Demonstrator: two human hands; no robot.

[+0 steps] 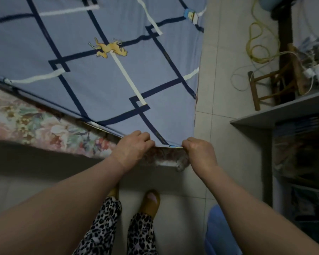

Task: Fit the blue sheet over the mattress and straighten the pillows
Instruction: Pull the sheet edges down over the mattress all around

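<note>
The blue sheet (103,74), with dark blue and white stripes and a yellow dog print, lies spread flat over the bed. Below its near edge the floral side of the mattress (35,124) shows. At the bed's near corner my left hand (133,150) grips the sheet's hem with curled fingers. My right hand (199,153) pinches the same hem right at the corner, a short way from the left hand. The stretch of hem between them is pulled taut over the mattress corner. No pillows are in view.
A tiled floor (213,85) runs along the bed's right side. A wooden stool (272,81) with tangled cables stands at right, a grey shelf unit (283,111) nearer. A blue object (221,230) sits by my feet.
</note>
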